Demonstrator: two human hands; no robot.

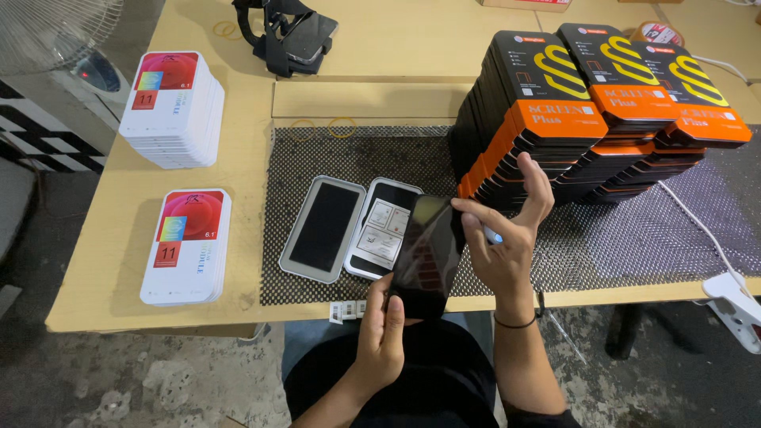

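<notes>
Fingers of the left hand [386, 333] grip the glossy black phone screen panel [426, 255] at its six o'clock end; right hand [505, 238] pinches its upper edge above the worktop [380, 47]. Inspection step, judged; open grey tray [325, 228] at nine o'clock calls for careful seating

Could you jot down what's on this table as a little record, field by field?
Left hand: grips the lower end of a dark phone screen
Right hand: pinches the screen's upper edge
Open case: grey, lies open on the black mesh mat
Behind: three stacks of black and orange boxes
Left side: two piles of white boxes
Table: pale wood
</notes>
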